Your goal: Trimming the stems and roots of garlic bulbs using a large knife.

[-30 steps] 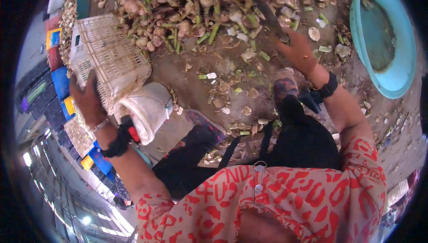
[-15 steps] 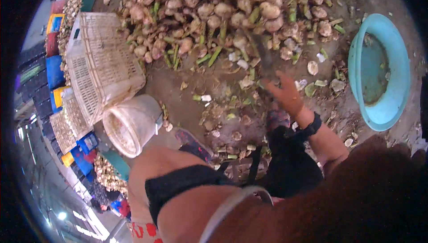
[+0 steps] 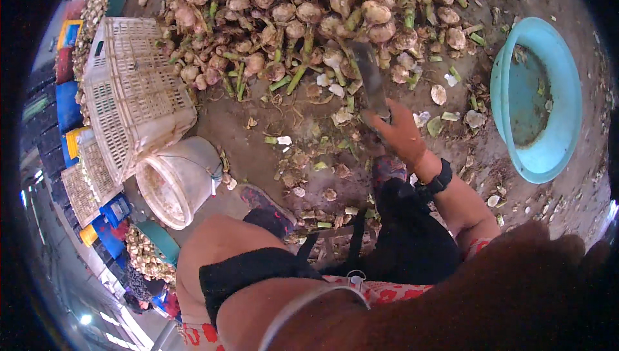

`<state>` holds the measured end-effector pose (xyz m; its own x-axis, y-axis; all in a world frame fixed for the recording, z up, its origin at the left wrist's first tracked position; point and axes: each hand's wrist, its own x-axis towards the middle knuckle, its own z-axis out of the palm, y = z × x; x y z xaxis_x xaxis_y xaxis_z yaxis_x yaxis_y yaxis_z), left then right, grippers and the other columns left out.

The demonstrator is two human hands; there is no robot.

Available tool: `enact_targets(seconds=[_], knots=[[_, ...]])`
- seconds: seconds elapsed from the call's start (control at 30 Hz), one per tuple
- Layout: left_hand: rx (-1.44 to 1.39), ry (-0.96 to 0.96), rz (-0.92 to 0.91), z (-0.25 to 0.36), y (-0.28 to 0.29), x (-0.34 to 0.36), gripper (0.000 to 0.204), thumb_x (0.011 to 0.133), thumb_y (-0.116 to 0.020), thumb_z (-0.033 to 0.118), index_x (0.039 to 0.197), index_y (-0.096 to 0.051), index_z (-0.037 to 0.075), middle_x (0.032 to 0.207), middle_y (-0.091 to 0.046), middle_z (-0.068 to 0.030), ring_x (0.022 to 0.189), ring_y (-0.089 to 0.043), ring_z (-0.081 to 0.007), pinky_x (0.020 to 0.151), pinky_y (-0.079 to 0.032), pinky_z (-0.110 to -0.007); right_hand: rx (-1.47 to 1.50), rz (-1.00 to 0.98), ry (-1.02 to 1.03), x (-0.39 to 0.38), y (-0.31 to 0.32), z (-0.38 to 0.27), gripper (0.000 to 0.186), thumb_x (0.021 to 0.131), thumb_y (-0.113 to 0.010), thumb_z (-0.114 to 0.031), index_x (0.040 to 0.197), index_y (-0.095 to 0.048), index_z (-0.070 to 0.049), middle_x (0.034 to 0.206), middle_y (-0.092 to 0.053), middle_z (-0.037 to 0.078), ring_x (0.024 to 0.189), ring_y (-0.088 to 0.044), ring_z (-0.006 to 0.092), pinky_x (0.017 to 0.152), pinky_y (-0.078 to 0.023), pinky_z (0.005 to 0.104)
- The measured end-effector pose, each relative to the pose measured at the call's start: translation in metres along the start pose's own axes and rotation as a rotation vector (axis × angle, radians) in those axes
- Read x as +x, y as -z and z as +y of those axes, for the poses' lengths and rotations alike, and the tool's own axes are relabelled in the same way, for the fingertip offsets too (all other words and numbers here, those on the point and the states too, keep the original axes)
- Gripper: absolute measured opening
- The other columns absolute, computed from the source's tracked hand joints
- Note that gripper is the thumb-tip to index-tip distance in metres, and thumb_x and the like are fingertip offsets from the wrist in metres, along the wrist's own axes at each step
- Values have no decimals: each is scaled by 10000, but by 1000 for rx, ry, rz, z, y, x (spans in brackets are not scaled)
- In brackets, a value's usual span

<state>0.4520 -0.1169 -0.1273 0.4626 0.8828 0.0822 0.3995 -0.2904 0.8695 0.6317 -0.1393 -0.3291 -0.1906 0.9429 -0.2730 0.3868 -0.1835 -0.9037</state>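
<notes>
Right hand (image 3: 403,135): fingers curled round the handle of the knife (image 3: 369,77), thumb laid close to the blade's root. We judge this a grip for control, with the flat of the blade kept clear of the knuckles.

Knife: blade pointing away from the body, its tip at the near edge of the heap; whether it touches anything there, we cannot tell.

Left hand (image 3: 503,286): raised near the camera, dark and blurred. We cannot tell whether its fingers are spread or pinching anything. With the forearm (image 3: 264,286), it crosses the lower view and hides much of the lap.

Bulbs (image 3: 303,22): heaped on the ground ahead, many with green stems; presumably left within arm's reach.

Crate (image 3: 142,99): pale, slatted, left of the heap.

Bucket (image 3: 193,164): whitish, mouth towards lower left, just beside the crate; we suppose both are kept handy to the left.

Basin (image 3: 564,135): blue, well apart on the right, dirt inside.

Scraps (image 3: 316,138): cut stems and skins strewn between heap and shoes (image 3: 267,209), cluttering the ground below the blade.
</notes>
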Motion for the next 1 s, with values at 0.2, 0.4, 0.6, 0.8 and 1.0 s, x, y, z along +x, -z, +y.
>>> enact_targets(seconds=[0.2, 0.4, 0.6, 0.8, 1.0], knots=[[-13, -107, -57, 15, 6, 4, 396, 779, -629, 217, 1134, -569, 54, 1192, -543, -129, 1030, -560, -278, 890, -430, -309, -23, -57, -54, 3, 0, -2, 308, 822, -608, -250, 1010, -596, -6, 948, -631, 170, 876, -590, 296, 786, -432, 370], [-5, -247, -122, 33, 23, -5, 394, 778, -631, 218, 1131, -570, 54, 1193, -542, -129, 1029, -560, -282, 886, -433, -312, 79, -106, 10, 3, -11, -30, 425, 813, -607, -355, 1051, -563, -6, 935, -604, 237, 879, -565, 386, 780, -434, 431], [-145, -489, -365, 35, -17, 24, 393, 777, -633, 219, 1128, -571, 54, 1193, -540, -130, 1027, -561, -285, 882, -437, -314, -165, 23, 89, -2, 12, 1, 377, 817, -614, -295, 1049, -580, 0, 993, -615, 217, 939, -576, 362, 793, -444, 427], [81, -383, -225, -6, 6, 31, 391, 776, -635, 219, 1125, -572, 54, 1193, -539, -130, 1025, -562, -288, 877, -440, -317, 91, -78, -133, -42, -6, -10, 383, 816, -609, -281, 1076, -580, -1, 974, -626, 192, 917, -588, 332, 806, -447, 407], [32, 520, 561, -169, 48, -27, 380, 802, -596, 212, 1106, -554, -13, 1025, -603, -128, 937, -565, -205, 853, -432, -303, -245, 78, 246, 15, 19, 18, 364, 815, -621, -268, 1071, -590, -12, 961, -640, 144, 888, -599, 266, 788, -455, 355]])
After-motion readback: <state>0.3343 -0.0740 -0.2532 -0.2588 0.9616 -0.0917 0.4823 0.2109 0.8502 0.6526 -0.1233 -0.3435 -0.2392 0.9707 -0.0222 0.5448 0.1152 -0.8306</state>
